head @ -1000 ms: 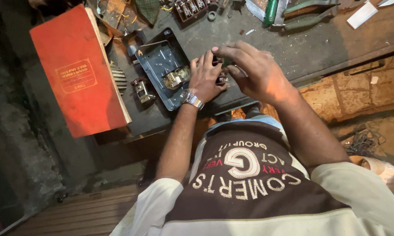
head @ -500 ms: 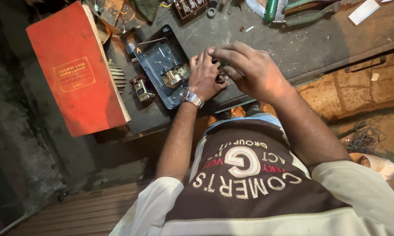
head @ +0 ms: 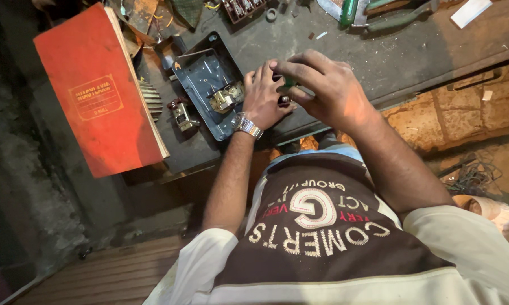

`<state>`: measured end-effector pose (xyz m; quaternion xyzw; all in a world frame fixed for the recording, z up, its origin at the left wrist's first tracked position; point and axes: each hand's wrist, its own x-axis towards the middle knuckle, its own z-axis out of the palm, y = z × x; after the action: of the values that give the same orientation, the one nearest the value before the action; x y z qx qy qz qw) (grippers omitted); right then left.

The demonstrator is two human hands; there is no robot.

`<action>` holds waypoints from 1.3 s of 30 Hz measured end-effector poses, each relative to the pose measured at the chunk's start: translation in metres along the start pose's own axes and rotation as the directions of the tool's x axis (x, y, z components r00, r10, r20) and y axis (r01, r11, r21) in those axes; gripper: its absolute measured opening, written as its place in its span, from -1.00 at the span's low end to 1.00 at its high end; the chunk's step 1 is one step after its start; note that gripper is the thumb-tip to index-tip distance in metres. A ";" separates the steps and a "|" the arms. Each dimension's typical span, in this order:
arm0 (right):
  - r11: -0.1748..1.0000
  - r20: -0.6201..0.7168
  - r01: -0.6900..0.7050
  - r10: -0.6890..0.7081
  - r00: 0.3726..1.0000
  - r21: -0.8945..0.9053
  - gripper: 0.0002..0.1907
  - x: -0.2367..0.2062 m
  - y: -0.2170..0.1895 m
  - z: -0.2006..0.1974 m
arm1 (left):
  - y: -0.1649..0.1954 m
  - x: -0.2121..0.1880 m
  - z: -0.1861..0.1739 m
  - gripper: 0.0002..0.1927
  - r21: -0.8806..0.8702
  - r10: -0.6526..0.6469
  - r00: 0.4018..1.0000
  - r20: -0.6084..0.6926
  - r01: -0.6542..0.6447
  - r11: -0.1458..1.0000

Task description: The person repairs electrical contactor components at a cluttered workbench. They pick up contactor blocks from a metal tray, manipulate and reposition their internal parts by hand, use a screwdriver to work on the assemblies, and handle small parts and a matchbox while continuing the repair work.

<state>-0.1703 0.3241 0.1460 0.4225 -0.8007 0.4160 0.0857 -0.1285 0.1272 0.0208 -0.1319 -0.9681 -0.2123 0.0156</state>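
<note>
A small dark part (head: 284, 100) sits pinched between both hands, near the middle of the grey surface (head: 412, 56); its shape is mostly hidden by fingers. The right hand (head: 328, 90) curls over it from 3 o'clock, fingertips closed narrow on a thin green-tipped tool (head: 289, 83) pointing down at the part. The left hand (head: 264, 96), with a shiny metal watch (head: 246, 125) at the wrist, presses against the part from 9 o'clock, fingers bent around it.

Just beside the left hand at 9 o'clock lies an open box (head: 206, 90), rectangular, dull blue-grey metal, with a brass-coloured fitting (head: 226, 99) inside. Further out at 9 o'clock a small metal piece (head: 182, 116) rests on the surface, and beyond it a flat orange book (head: 96, 96) with worn corners. At 1 o'clock, green-handled pliers (head: 378, 17) lie well apart.
</note>
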 end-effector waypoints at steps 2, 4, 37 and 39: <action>1.000 0.004 -0.010 0.010 1.000 -0.013 -0.52 0.000 0.000 0.001 | 0.000 0.000 0.000 -0.29 0.005 0.004 1.000 -0.009 -0.004 1.000; 1.000 0.003 -0.001 0.001 1.000 -0.009 -0.51 0.000 0.001 0.001 | 0.000 0.000 0.000 -0.27 0.005 0.006 1.000 -0.012 -0.006 1.000; 1.000 -0.022 -0.023 0.023 0.999 -0.003 -0.49 -0.001 0.007 0.000 | 0.003 0.002 -0.002 -0.17 0.029 -0.024 0.999 0.032 0.023 0.999; 1.000 -0.026 -0.024 0.024 0.999 -0.005 -0.48 0.000 0.007 -0.002 | 0.003 0.002 -0.005 -0.18 0.017 -0.032 0.998 0.048 0.031 0.999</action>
<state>-0.1759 0.3277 0.1425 0.4073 -0.8055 0.4205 0.0922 -0.1297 0.1286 0.0266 -0.1217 -0.9719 -0.2013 -0.0101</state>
